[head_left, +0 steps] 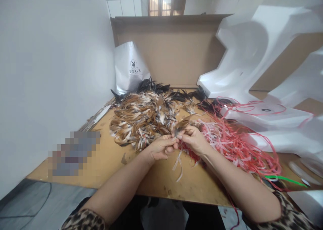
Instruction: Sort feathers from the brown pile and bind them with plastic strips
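A small tuft of brown and grey feathers (182,125) stands up between my two hands over the table. My left hand (164,147) is closed, its thumb and fingertips pinching at the base of the tuft. From the other side my right hand (196,142) pinches the same base, and the fingertips of both hands meet there. Just beyond the left hand lies a big heap of brown and white feathers (141,115). Beside and under the right hand spreads a tangled pile of red and white ribbon strips (229,142), with a few white strands hanging below the fingers.
Black feathers (151,86) lie along the back of the heap, before a white printed bag (131,68). A cardboard panel (171,48) rises behind. White foam pieces (239,55) crowd the right. A green strip (286,180) lies near the table's (108,169) front right; a wall borders the left.
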`<action>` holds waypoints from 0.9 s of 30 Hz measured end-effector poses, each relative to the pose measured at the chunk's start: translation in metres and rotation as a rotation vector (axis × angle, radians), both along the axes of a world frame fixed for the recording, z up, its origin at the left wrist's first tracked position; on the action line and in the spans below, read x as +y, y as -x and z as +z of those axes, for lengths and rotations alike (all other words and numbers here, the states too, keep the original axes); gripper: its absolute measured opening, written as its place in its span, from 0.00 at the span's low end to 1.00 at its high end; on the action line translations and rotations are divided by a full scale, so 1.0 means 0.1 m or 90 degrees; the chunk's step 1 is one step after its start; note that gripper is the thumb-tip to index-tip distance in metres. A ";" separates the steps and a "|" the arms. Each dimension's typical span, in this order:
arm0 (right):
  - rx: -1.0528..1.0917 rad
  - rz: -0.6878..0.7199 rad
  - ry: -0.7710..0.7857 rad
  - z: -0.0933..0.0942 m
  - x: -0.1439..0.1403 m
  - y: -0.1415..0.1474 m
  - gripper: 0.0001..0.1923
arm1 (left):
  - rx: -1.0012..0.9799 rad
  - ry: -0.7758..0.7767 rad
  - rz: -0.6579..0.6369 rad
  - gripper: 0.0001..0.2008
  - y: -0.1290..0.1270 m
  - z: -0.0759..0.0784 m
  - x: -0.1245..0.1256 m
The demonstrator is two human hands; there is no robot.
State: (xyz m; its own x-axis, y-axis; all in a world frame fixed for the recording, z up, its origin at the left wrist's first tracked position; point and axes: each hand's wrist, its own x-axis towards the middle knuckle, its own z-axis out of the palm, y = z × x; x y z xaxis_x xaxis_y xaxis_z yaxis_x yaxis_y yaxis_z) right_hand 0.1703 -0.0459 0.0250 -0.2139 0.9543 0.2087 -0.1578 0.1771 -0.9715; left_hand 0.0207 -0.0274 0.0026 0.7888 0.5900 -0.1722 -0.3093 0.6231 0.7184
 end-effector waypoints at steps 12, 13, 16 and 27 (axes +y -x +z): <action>-0.114 -0.105 -0.005 0.06 0.05 -0.09 0.09 | 0.183 -0.186 0.005 0.13 0.07 0.10 0.05; -0.118 -0.109 -0.008 0.06 0.06 -0.09 0.09 | 0.210 -0.215 0.014 0.13 0.08 0.12 0.05; -0.117 -0.144 -0.012 0.04 0.10 -0.10 0.08 | 0.251 -0.261 0.040 0.14 0.10 0.15 0.06; -0.150 -0.223 -0.014 -0.05 0.13 -0.07 0.05 | 0.206 -0.407 0.201 0.12 0.07 0.14 0.06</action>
State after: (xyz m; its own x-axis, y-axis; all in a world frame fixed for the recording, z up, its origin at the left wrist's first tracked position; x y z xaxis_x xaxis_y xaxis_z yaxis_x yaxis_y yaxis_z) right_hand 0.1769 -0.0328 0.0198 0.0784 0.9738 0.2136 0.1413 0.2012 -0.9693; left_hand 0.0142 -0.0212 0.0171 0.5357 0.8402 0.0842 -0.1165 -0.0252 0.9929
